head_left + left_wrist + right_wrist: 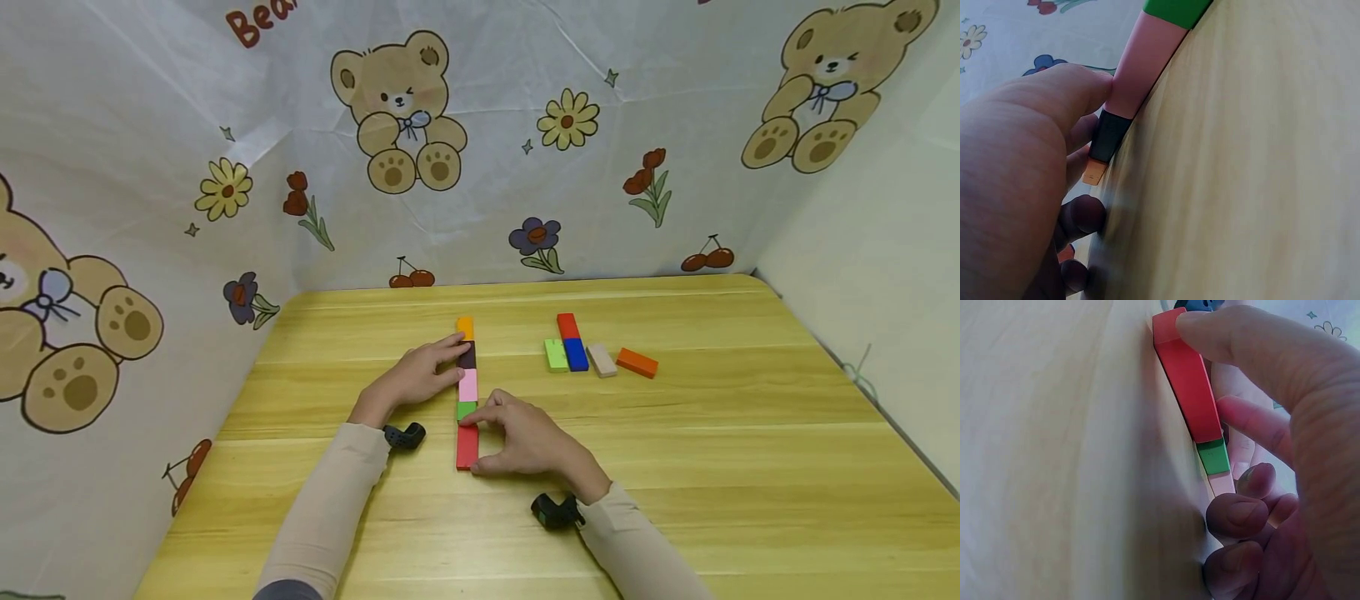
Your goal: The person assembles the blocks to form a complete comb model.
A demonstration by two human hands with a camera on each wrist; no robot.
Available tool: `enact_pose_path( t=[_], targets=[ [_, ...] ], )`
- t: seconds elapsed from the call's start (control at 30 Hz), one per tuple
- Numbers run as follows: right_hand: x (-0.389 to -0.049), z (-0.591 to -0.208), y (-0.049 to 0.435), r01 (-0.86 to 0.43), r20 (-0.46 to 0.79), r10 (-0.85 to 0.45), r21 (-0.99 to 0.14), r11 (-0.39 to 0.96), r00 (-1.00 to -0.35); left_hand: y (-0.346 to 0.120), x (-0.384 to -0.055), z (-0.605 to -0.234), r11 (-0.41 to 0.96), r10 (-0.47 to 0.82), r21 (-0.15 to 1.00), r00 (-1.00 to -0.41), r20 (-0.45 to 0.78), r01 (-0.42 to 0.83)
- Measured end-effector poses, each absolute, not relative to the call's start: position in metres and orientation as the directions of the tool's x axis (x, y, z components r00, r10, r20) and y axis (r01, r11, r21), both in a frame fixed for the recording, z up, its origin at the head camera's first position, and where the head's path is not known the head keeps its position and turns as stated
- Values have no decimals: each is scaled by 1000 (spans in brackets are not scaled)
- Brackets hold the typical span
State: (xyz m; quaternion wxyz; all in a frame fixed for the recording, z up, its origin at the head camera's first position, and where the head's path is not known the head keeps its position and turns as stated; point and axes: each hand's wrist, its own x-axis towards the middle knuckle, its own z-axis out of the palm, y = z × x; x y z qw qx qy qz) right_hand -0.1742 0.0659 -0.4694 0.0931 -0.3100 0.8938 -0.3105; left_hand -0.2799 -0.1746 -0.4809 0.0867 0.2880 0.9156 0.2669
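A straight row of blocks runs away from me on the table: a red block nearest, then a green block, a pink block, a dark block and a yellow-orange block farthest. My right hand pinches the red block lengthwise, thumb at its near end and index finger by the green one. Along the row's left side lies my left hand, its thumb against the pink block in the left wrist view. Its fingers are extended, touching near the dark and yellow-orange blocks.
Right of the row lie a light green block, a second red block end to end with a blue block, a beige block and an orange block. A bear-printed cloth hangs behind the wooden table.
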Motion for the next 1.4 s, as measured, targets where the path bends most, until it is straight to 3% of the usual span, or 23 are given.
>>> enact_pose_path(
  t=[0.83, 1.17, 1.4],
  targets=[
    [-175, -469, 65, -496, 36, -593, -589, 638, -805, -175, -280, -479, 701, 568, 533, -823, -16, 474],
    [-176, -471, 71, -445, 74, -576, -717, 536, -814, -174, -277, -478, 695, 567, 548, -823, -19, 466],
    [-176, -469, 70, -468, 128, -562, -716, 518, -817, -174, -276, -477, 692, 565, 552, -825, -15, 464]
  ],
)
